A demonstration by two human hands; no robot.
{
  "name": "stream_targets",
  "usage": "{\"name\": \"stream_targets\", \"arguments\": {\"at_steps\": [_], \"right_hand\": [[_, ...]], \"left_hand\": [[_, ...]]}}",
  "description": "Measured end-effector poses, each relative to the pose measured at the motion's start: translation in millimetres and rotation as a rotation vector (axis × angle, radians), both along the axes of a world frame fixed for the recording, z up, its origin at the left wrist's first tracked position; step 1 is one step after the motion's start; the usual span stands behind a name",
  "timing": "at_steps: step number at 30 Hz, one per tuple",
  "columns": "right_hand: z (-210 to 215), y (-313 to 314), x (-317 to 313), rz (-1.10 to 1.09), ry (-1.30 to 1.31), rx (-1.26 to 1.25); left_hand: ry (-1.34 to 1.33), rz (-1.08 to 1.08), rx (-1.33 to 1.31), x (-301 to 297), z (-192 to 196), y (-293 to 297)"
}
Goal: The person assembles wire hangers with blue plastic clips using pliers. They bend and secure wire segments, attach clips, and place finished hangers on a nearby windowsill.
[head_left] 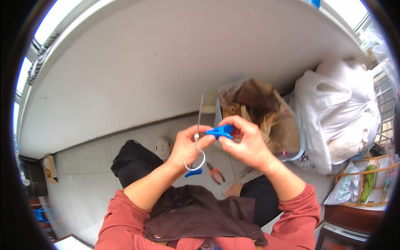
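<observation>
My left hand (188, 143) is closed on a metal hanger with a curved hook (203, 157) and a thin straight rod (201, 109) pointing away from me. Between my two hands is a blue plastic clip (220, 132). The fingers of my right hand (246, 139) pinch its far right end, while my left thumb reaches its left end. Another blue clip (193, 172) shows just below the hook; whether it hangs from the hanger or lies lower, I cannot tell. Pliers with orange-red handles (216, 174) lie on the floor beneath my hands.
Ahead rises a white panel (125, 71). Right of my hands stands an open bag (301, 152) with brown paper and dry husk-like scraps, beside a bulging white plastic bag (321, 100). Farther right, a rack (377, 196) holds a green vegetable (368, 183). Grey tiles (85, 166) cover the floor.
</observation>
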State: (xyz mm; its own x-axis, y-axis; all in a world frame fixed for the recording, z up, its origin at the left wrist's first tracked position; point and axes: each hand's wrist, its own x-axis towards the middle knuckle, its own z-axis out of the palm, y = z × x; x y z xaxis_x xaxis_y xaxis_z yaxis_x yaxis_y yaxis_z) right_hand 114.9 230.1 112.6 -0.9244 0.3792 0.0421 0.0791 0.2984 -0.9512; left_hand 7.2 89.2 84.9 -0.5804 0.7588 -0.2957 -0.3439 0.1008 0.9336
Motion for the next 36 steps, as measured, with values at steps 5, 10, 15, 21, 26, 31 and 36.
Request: {"name": "stream_targets", "arguments": {"at_steps": [5,10,15,21,26,31,36], "right_hand": [[39,-20,-11,-0.047,0.052,0.069],[117,-4,-38,-0.299,0.369,0.341],[195,31,-101,-0.436,0.649,1.186],[220,14,-228,-0.359,0.554,1.649],[216,-6,-261,-0.192,-0.007,1.409],[216,-12,-213,-0.121,0.159,1.218],[104,-36,-107,-0.137,0.421,0.631]], "left_hand": [[0.102,-0.110,0.204,-18,28,-7],[0.079,-0.015,0.369,-38,65,-13],[-0.050,0.011,0.289,-44,49,-5],[-0.100,0.098,0.260,-64,53,-16],[-0.383,0.062,0.402,-86,38,-28],[-0.679,0.059,0.586,-93,33,-26],[-0.733,0.160,0.664,-100,24,-37]]}}
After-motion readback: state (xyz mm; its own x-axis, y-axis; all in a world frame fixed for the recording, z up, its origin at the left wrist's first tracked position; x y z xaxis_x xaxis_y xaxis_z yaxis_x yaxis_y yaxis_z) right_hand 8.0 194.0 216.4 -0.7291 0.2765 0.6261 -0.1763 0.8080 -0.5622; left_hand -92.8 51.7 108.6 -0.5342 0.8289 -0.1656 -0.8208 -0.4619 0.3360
